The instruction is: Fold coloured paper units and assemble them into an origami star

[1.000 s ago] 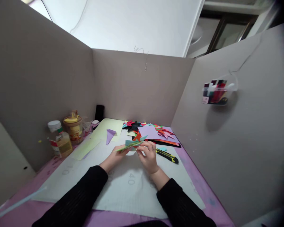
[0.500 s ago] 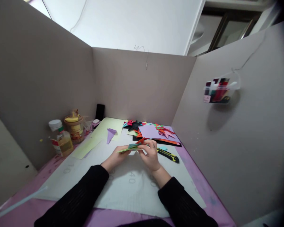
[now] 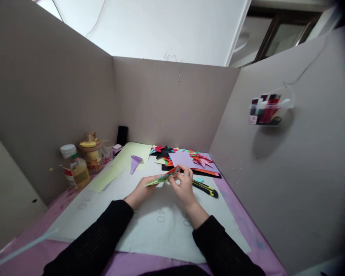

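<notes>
Folded coloured paper, green, teal and orange-red, is held above the mat between both hands. My left hand is closed on its left end, the fingers partly behind the paper. On the orange-red end, my right hand pinches with thumb and fingers. Right of that hand lies a black and yellow utility knife, beside a small light-blue paper piece. A folded purple paper piece rests beyond my left hand.
A white numbered mat covers much of the purple tabletop. Pale yellow sheets lie left; folded paper stars and a purple sheet lie at the back. A bottle, a tub and a phone line the left side.
The held paper has tilted, its orange-red right end rising. My right hand's fingers have lifted slightly with that end; my left hand keeps its hold.
</notes>
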### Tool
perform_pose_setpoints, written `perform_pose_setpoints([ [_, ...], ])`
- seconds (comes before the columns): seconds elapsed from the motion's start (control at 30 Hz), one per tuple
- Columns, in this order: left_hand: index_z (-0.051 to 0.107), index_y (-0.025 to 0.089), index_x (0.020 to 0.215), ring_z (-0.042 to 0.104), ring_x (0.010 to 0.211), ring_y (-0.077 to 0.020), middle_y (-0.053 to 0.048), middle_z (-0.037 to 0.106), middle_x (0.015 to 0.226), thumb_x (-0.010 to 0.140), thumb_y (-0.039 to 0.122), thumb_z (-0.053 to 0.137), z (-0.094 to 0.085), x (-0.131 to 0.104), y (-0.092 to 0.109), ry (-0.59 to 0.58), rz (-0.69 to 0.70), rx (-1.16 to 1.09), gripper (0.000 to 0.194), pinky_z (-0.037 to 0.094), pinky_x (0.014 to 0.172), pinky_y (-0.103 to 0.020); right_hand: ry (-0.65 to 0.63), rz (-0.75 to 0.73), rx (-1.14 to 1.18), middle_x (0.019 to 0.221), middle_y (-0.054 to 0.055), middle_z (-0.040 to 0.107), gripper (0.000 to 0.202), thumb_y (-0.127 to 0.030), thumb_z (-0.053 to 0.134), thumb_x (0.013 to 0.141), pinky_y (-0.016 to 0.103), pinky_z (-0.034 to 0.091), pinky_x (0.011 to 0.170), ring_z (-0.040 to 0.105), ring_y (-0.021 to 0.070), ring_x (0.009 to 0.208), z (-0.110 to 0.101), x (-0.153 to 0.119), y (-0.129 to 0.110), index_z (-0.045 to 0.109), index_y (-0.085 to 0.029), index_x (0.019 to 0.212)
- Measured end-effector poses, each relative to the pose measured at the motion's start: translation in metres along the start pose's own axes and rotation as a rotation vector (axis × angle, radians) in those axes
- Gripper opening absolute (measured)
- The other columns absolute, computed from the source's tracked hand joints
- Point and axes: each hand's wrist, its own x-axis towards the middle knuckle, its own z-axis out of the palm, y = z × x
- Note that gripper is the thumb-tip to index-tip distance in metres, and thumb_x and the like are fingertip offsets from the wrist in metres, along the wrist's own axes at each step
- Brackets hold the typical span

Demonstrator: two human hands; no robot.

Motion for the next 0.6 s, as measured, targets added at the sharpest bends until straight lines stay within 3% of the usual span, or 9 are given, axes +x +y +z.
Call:
perform_pose_setpoints([
  [0.17,0.072,0.018,0.106,0.063,0.102,-0.0288,-0.009,0.070,0.110,0.081,0.028,0.060,0.001,0.001,-0.003,0.008,-0.031,-0.015,0.029,0.044,0.096,-0.042,0.031,0.017,-0.011,0.120,0.012,0.050,0.007,-0.027,0.063,0.079,0.051,0.035,0.098,0.040,0.0299,0.116,0.004,-0.003,-0.002,0.061,-0.020,0.080],
  [0.33,0.072,0.016,0.105,0.064,0.099,-0.0273,-0.011,0.071,0.106,0.080,0.030,0.063,0.000,0.001,-0.011,0.033,-0.034,-0.071,0.030,0.046,0.093,-0.040,0.076,-0.087,-0.018,0.122,0.010,0.049,0.008,-0.025,0.062,0.081,0.052,0.035,0.098,0.039,0.0301,0.119,0.006,-0.005,0.002,0.060,-0.021,0.075],
  [0.47,0.071,0.016,0.106,0.064,0.096,-0.0267,-0.011,0.071,0.106,0.081,0.033,0.062,-0.001,0.001,-0.015,0.032,-0.038,-0.062,0.031,0.047,0.089,-0.038,0.159,-0.141,-0.026,0.125,0.011,0.047,0.007,-0.028,0.061,0.083,0.052,0.036,0.098,0.039,0.0302,0.120,0.007,-0.005,0.004,0.060,-0.021,0.082],
  [0.6,0.072,0.016,0.102,0.062,0.102,-0.0269,-0.011,0.069,0.111,0.081,0.036,0.062,0.000,0.002,-0.010,0.039,-0.030,-0.072,0.031,0.044,0.095,-0.038,0.102,-0.237,-0.035,0.123,0.008,0.050,0.012,-0.029,0.057,0.086,0.049,0.037,0.099,0.037,0.0296,0.122,0.003,-0.005,0.004,0.063,-0.023,0.078],
])
